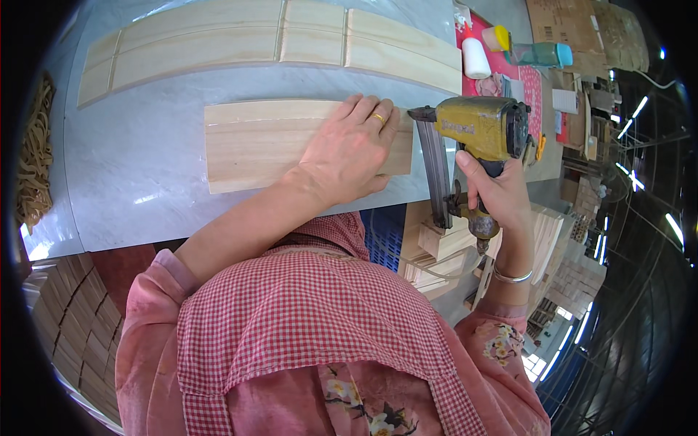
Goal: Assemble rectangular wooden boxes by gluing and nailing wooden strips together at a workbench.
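A short pale wooden board (251, 152) lies on the table close to me. My left hand (349, 149) grips it from above near its right end, the fingers bent at the far edge and the thumb at the near edge. In my right hand (502, 195) is a yellow and black nail gun (476, 125), its handle wrapped by my fingers. The gun's nose is by the board's right end; whether they touch, I cannot tell. Behind the board lie long grooved wooden pieces (196, 47), side by side.
A white glue bottle (475, 59), a yellow-lidded jar (496, 38) and a teal-capped bottle (534, 54) stand at the far right. A hose (436, 275) hangs below the gun. Wood stacks (454, 240) and a blue crate (385, 234) sit below the table (138, 211); tan strips (36, 156) hang far left.
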`<state>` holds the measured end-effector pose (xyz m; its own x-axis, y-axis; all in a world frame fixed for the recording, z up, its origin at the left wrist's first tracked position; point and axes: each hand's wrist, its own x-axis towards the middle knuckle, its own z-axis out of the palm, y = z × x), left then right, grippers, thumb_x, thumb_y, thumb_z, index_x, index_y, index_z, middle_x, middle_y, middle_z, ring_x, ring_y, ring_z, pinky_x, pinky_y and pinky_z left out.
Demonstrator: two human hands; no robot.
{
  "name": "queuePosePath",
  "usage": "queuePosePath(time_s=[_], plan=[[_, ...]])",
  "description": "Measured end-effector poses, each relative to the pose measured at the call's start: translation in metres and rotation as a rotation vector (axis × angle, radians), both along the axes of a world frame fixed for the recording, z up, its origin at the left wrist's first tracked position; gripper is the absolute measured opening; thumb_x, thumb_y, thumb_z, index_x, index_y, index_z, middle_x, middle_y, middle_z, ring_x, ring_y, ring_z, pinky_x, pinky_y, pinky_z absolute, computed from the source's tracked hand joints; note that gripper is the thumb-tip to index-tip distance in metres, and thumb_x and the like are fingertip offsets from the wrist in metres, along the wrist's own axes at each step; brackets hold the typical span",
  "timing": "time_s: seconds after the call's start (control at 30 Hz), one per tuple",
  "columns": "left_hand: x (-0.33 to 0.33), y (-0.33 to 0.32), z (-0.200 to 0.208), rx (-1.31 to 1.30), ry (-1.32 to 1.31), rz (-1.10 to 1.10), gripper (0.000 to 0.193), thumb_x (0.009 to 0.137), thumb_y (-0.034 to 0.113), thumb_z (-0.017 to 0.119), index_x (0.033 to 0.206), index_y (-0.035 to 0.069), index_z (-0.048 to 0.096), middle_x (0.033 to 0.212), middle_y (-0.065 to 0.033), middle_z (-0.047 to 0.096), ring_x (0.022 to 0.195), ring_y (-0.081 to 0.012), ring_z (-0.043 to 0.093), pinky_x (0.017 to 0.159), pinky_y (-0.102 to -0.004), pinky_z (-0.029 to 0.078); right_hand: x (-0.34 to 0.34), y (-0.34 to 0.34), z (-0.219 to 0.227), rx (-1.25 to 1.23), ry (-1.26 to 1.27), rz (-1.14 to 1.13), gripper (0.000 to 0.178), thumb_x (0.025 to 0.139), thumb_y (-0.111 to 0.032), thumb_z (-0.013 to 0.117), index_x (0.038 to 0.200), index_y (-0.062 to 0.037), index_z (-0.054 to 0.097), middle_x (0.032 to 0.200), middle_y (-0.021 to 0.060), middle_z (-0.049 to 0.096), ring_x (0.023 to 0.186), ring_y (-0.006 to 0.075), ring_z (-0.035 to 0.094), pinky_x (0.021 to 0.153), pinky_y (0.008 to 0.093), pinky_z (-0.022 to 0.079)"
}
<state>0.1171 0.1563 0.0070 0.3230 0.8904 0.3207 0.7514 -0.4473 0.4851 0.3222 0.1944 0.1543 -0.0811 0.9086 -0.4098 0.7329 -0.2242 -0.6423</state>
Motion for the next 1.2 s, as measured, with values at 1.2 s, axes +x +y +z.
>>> queuePosePath(time_s=[1.2], plan=[[-0.090,-0.048,0.014,0.003,0.202,0.278,0.077,0.055,0.036,0.088,0.118,-0.002,0.065,0.119,-0.0164,0.063,0.104,-0.0302,0.058,0.098,-0.0399,0.047,0.006,-0.096,-0.009,0.053,0.092,-0.007,0.020,0.093,-0.016,0.075,0.094,0.0023,0.068,0.061,0.0015,0.059,0.043,0.0088,0.048,0.041,0.0229,0.041]])
